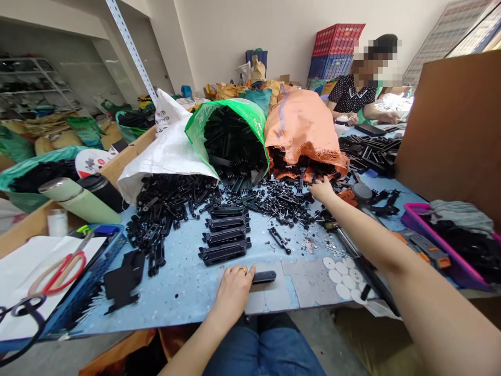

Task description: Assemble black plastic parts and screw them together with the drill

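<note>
My left hand [235, 288] rests at the table's front edge, fingers closed over a long black plastic part [264, 277] whose right end sticks out. My right hand [323, 190] reaches far forward to the mouth of the orange sack [305, 125]. Its fingers look pinched among black parts there, and what they hold is too small to make out. Between the hands lies a pile of small black parts with metal pins [284, 201]. A single black link-shaped piece [279, 240] lies apart. Several long black assemblies [225, 251] form a stacked row left of it.
A green sack [191, 130] and a white sack [164, 151] spill black parts. Left are a blue basket [117, 245], red-handled scissors [58, 271] and a green flask [82, 201]. White discs [344, 277] and a pink bin [450, 261] are right. Another person [356, 96] sits opposite.
</note>
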`<state>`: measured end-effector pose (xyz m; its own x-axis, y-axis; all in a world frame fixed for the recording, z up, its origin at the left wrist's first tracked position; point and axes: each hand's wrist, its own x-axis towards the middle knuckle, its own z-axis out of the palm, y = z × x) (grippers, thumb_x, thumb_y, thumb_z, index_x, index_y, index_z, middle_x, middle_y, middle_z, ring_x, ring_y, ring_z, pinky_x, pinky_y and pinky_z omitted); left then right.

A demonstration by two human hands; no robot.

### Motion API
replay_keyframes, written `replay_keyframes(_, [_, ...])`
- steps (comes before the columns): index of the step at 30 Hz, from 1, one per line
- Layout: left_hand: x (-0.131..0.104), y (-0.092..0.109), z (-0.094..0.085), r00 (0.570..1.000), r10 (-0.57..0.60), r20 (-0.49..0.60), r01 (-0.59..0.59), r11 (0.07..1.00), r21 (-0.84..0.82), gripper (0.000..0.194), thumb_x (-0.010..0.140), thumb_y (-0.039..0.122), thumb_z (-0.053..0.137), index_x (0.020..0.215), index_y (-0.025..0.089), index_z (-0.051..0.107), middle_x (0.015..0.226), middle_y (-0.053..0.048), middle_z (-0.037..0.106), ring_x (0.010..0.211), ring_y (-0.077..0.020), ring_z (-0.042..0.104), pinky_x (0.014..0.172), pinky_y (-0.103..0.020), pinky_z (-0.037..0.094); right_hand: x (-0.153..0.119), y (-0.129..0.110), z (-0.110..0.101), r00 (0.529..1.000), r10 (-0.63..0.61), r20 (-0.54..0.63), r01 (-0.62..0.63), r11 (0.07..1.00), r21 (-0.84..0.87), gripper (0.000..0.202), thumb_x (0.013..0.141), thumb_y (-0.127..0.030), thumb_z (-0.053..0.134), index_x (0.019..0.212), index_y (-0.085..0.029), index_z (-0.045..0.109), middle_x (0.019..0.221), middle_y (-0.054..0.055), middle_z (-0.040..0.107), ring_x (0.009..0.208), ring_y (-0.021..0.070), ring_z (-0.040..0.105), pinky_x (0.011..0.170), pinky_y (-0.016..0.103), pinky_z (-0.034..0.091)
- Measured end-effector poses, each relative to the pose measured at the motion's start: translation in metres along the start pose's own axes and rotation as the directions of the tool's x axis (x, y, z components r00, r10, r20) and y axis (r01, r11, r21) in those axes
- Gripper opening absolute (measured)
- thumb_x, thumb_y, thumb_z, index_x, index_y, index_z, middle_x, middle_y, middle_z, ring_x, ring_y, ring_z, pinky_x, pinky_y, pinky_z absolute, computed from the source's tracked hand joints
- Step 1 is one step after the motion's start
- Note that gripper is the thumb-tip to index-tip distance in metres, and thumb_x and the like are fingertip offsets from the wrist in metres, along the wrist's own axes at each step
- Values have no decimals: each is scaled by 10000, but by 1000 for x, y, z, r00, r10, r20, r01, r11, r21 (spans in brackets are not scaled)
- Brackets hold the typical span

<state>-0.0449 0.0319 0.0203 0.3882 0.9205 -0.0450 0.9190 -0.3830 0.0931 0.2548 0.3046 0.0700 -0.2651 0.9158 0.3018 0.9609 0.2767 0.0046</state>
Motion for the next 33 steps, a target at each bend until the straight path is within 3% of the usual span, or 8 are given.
replay_keyframes(4, [3, 6, 4, 1000, 9, 18, -7, 993, -118, 371, 864, 260, 474, 1230, 197, 461, 1030, -80, 577, 948, -238, 527, 803, -373, 425, -50, -42, -16, 928, -329, 175, 327, 944, 43, 217, 934, -195, 387, 1000, -83, 560, 982, 120, 570, 925, 164, 506, 782, 326, 394])
replay_keyframes(9, [13, 14, 4, 994, 105, 25, -95, 961, -261, 297, 885, 228, 404, 1170, 192, 481, 1064, -73, 563, 1007, -214, 504, 862, -348, 401, -176, -96, -30, 650, -692, 314, 651, 720, 240, 326, 908, -484, 365, 1026, -229, 530, 795, 15, 561, 581, 111, 460, 534, 233, 323])
replay_keyframes(10, [13, 15, 3, 994, 110, 26, -98, 954, -282, 300, 886, 220, 389, 1171, 190, 479, 1078, -76, 560, 1021, -213, 498, 874, -349, 395, -196, -102, -29, 631, -710, 314, 664, 703, 255, 342, 916, -489, 334, 1013, -223, 526, 809, 24, 558, 590, 118, 471, 531, 240, 314])
replay_keyframes(11, [14, 16, 3, 993, 113, 26, -100, 948, -302, 313, 886, 217, 378, 1184, 188, 469, 1099, -80, 553, 1037, -213, 491, 889, -352, 386, -212, -106, -27, 627, -714, 311, 665, 699, 263, 351, 926, -479, 304, 1002, -214, 522, 833, 37, 556, 614, 128, 487, 539, 248, 312])
replay_keyframes(14, [15, 19, 1, 993, 109, 32, -92, 933, -347, 334, 886, 272, 372, 1199, 192, 458, 1137, -87, 539, 1078, -226, 470, 913, -370, 364, -236, -111, -19, 701, -639, 318, 589, 769, 246, 340, 945, -435, 274, 958, -201, 520, 851, 52, 554, 669, 147, 516, 564, 256, 306])
replay_keyframes(17, [16, 25, -1, 997, 75, 36, -56, 924, -379, 446, 792, 500, 506, 1120, 198, 488, 1084, -85, 550, 1048, -265, 479, 871, -390, 378, -241, -116, -15, 754, -570, 327, 523, 822, 226, 330, 938, -452, 293, 939, -205, 512, 815, 42, 558, 687, 157, 525, 550, 252, 283])
replay_keyframes(23, [14, 28, 2, 998, 62, -12, -63, 935, -349, 656, 569, 620, 673, 1045, 209, 487, 1030, -70, 554, 987, -287, 495, 830, -405, 377, -244, -128, -24, 774, -542, 328, 492, 840, 228, 285, 935, -442, 322, 954, -223, 503, 823, 32, 570, 704, 159, 524, 540, 254, 261])
replay_keyframes(33, [7, 22, 11, 991, 62, -117, -101, 926, -364, 478, 707, 598, 578, 957, 201, 489, 890, -51, 590, 859, -232, 563, 715, -312, 405, -235, -138, -44, 828, -484, 284, 451, 875, 174, 233, 916, -397, 394, 961, -219, 537, 844, 66, 565, 756, 183, 503, 608, 293, 304])
